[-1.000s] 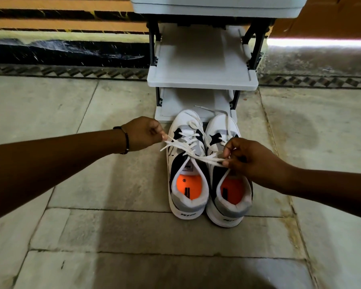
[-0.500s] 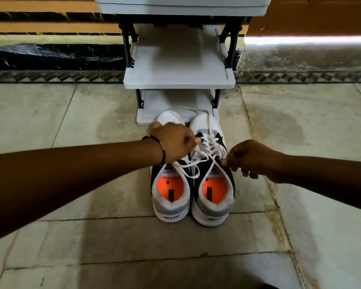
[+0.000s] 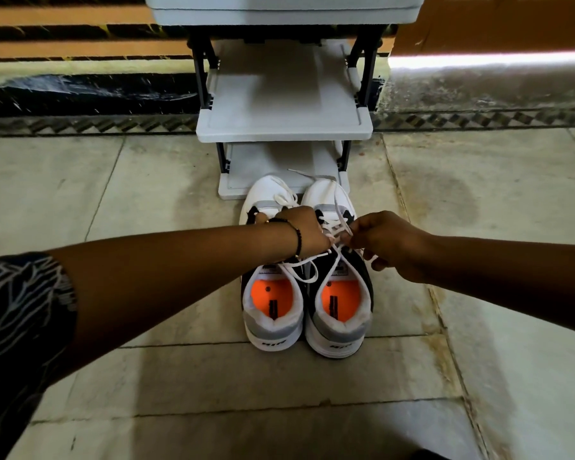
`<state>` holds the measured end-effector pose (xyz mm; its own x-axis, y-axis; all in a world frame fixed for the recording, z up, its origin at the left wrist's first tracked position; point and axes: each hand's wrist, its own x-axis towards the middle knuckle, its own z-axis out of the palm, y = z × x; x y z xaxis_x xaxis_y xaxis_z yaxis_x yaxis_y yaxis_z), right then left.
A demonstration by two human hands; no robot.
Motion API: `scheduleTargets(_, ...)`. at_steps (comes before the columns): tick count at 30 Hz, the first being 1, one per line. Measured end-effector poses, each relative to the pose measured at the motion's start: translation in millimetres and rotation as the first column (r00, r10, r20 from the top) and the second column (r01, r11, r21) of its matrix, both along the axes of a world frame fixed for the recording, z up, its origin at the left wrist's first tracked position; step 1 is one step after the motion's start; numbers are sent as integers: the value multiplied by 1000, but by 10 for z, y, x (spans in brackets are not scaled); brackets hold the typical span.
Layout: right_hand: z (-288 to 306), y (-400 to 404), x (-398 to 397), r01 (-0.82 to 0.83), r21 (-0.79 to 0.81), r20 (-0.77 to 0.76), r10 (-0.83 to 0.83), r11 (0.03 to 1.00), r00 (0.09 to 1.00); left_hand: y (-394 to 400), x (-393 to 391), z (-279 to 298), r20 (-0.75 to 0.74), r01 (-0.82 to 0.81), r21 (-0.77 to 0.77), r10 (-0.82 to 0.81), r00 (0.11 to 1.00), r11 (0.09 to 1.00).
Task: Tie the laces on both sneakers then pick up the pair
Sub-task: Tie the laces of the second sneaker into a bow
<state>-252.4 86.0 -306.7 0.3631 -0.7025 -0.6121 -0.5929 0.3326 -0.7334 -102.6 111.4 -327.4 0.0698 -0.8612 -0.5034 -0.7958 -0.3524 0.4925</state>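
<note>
- Head view: two sneakers stand side by side on the tiled floor (image 3: 146,386), heels toward the person and toes against the lowest tier of a grey shoe rack (image 3: 284,126). Their long axes run straight away from the camera.
- The left hand (image 3: 307,232) reaches across the left sneaker (image 3: 273,313) so that its grip sits over the tongue of the right sneaker (image 3: 341,315). The fingers are pinched together on white lace (image 3: 304,277).
- The right hand (image 3: 384,242) comes in from the other side, its thumb and forefinger also clamped on lace. The two grips almost touch above the right sneaker's eyelets.
- The relation that matters: the crossing of the strands lies directly between the two grips, just on the toe side of the tongue, with loops trailing back toward the orange insoles. Both hands are equally close; my guess is that a knot or bow is being formed on the right sneaker, and tightening it would mean pulling the hands apart sideways, across the sneaker's long axis.
- Whether a finished bow exists yet cannot be told; the strands under the fingers are hidden.
- The left sneaker's lace is partly covered by the left wrist, with a loop showing toward its toe; its state is unclear.
- A loose lace end lies across the toes onto the rack's bottom shelf.
- Nothing blocks either hand. The rack stands close ahead, so lifting the pair later would best go up and back, in my view.
- A dark beaded bracelet (image 3: 297,239) circles the left wrist.
</note>
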Motion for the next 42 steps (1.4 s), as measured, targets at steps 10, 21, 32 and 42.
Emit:
scheduleTargets(10,109,-50,7,56,-27,141,-52,998,989,24,-12,84,102,-68,-44,73,992,997)
scheduleTargets(21,103,-87,-85,35,-83,68,-29,996,997,10,7,103,28,14,-66,-13,1000,998)
scheduleTargets(32,133,76,80,-423,-406,-126,409,810,904,262,-102,417,-707,-306,-234,55,705,923)
scheduleTargets(42,308,-11,61,-414,-484,-148,395,770,907,245,124,483,-493,-165,-269,11,870,949)
